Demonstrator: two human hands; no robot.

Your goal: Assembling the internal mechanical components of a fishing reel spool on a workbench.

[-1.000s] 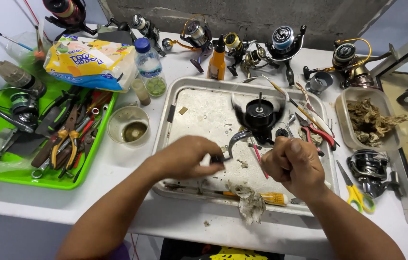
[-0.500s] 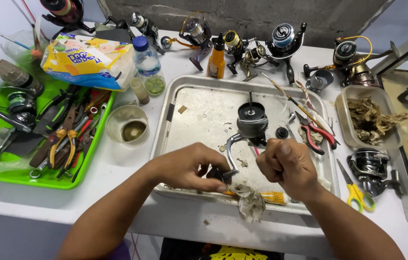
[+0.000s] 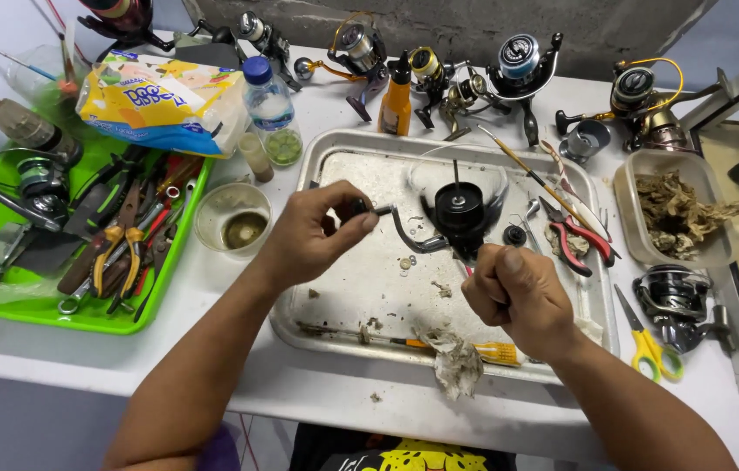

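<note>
Your left hand (image 3: 313, 231) pinches the dark knob of the silver crank handle (image 3: 409, 235), thumb and forefinger closed on it, at abt 9 o'clock from the black spinning fishing reel (image 3: 459, 214). The crank's long axis runs roughly 9-to-3, bending down toward the reel body, so the knob sits off to the left w/ the arm leading right into the reel. Your right hand (image 3: 518, 292) is fisted at abt 5 o'clock from the reel, closed round its lower part or foot; can't tell exactly what it grips, since the fingers cover it. Both hands touch the reel assembly, the right one nearer the body, the left out at the crank end. All of it sits over the dented silver metal tray (image 3: 348, 301), mid-right of it. Hidden: the reel's underside and stem behind your right fist, and the knob mostly under your left fingertips. The thin line loop round the spool is faint, hard to trace.
</note>
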